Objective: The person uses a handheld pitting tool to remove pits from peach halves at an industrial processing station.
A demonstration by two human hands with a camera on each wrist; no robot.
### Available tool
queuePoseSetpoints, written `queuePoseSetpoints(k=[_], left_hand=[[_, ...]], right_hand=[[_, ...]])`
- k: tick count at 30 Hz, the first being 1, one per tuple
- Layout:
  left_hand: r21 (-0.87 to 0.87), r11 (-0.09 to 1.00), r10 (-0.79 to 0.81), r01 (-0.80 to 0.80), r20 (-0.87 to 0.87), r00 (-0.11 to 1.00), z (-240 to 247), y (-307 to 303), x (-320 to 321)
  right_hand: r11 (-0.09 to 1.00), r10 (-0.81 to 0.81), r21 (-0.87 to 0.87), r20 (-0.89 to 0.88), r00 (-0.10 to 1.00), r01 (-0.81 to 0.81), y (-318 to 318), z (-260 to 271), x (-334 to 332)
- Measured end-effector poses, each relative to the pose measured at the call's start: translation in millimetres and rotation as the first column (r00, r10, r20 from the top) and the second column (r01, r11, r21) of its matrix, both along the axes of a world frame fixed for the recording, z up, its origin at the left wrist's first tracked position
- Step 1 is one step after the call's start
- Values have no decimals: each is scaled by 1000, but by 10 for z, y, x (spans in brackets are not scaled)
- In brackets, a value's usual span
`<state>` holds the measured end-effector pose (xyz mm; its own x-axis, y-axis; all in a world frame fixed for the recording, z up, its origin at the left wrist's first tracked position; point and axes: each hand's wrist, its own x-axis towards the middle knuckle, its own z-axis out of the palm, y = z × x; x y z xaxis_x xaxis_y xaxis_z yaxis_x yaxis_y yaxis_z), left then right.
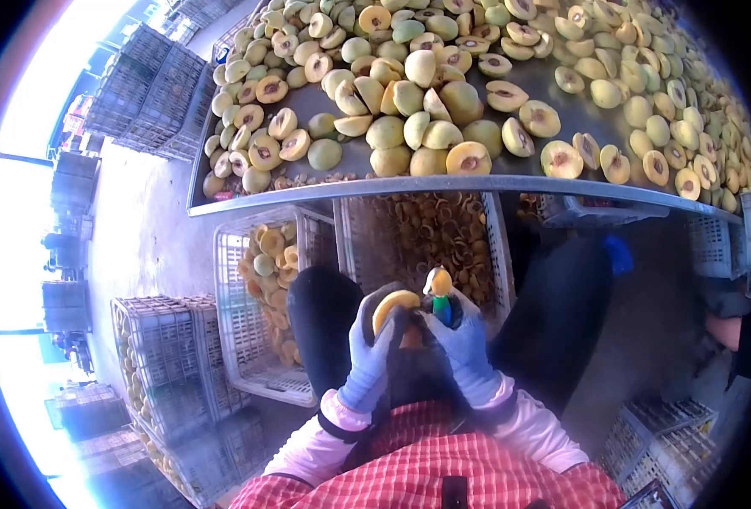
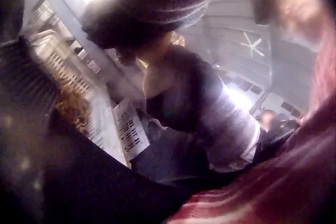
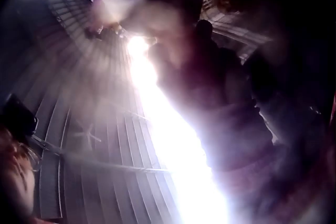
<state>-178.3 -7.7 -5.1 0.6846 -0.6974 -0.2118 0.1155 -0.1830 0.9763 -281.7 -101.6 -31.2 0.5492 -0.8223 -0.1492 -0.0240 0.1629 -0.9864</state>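
In the head view my gloved left hand (image 1: 365,338) grips a yellow peach half (image 1: 396,309), its curved edge up between thumb and fingers. Close beside it, my gloved right hand (image 1: 464,341) holds a small tool with a green and blue handle (image 1: 441,309) upright in its fingers. A rounded yellow piece with a pale rim (image 1: 438,282) sits at the tool's top; I cannot tell whether it is fruit or the tool's head. Both hands are held between the knees, above a crate. The wrist views are dim and blurred, with the held things mostly hidden.
A metal-edged table (image 1: 443,183) heaped with halved peaches (image 1: 409,97) stands in front. Beneath it are a crate of brown scraps (image 1: 447,242) and a white crate (image 1: 261,373) of fruit pieces. Stacked crates (image 1: 167,365) stand at left, others (image 1: 659,445) at lower right.
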Motion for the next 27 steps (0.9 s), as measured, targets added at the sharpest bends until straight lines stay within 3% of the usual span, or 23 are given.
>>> queuePoseSetpoints(k=[1,2,4,5,6,7,8,9,11,13,15,16,18,19,20,21,23,24,25,26,27], left_hand=[[-5,996,85,-85,127,988,-21,40,60],[-21,974,227,-227,30,973,-75,136,187],[-129,863,499,-489,60,865,-55,279,661],[-130,906,422,-403,353,835,70,287,949],[186,899,32,-396,875,484,129,357,1322],[347,827,-244,-442,931,273,227,343,1537],[514,709,-358,-483,852,381,279,266,1708],[461,798,-196,-387,806,558,387,13,1788],[366,872,-98,-325,781,616,598,-610,1793],[466,853,-272,-235,781,562,594,-1141,1962],[709,647,-614,-282,703,359,240,-1550,2308],[799,469,-699,-376,596,396,199,-1756,2224],[786,561,-701,-258,617,357,-16,-1854,2485],[772,625,-682,-114,611,402,-61,-1849,2623],[735,677,-665,27,596,451,-71,-1843,2671],[655,754,-579,41,634,513,-14,-1799,2491],[173,922,-387,347,364,847,120,-1584,1975],[-17,932,-356,362,142,924,371,-1480,1514],[-53,923,-383,380,-71,921,452,-1278,1267],[-73,922,-385,381,-49,922,432,-1170,1043],[-153,915,-391,374,-106,914,272,-1025,906]], right_hand=[[993,-49,105,14,999,47,-7,6,2],[992,-86,85,-65,994,92,-102,77,-31],[841,-237,520,105,966,149,-142,-268,-125],[843,-185,529,120,975,95,-150,-327,-175],[808,-114,589,130,985,16,-138,-311,-173],[762,-40,645,143,989,-63,-116,-259,-168],[703,34,697,163,986,-139,-99,-196,-146],[742,80,655,123,989,-142,-108,-115,-95],[759,61,630,183,981,-165,-68,-211,-16],[767,71,612,221,973,-195,-66,-239,2],[767,90,603,239,967,-220,-115,-152,-24],[723,77,651,253,964,-229,-135,-104,-32],[628,46,739,277,960,-244,-175,-31,-28],[585,-3,777,286,958,-231,-183,-26,-17],[538,-49,813,294,955,-223,-191,-26,-3],[490,-95,844,301,949,-218,-223,-14,17],[428,-56,783,521,852,-451,-404,249,-78],[389,-38,732,619,785,-559,-474,341,-115],[367,-63,741,622,780,-562,-470,347,-89],[349,-84,746,628,774,-568,-457,362,-31],[502,-27,706,591,806,-500,-421,306,12]])
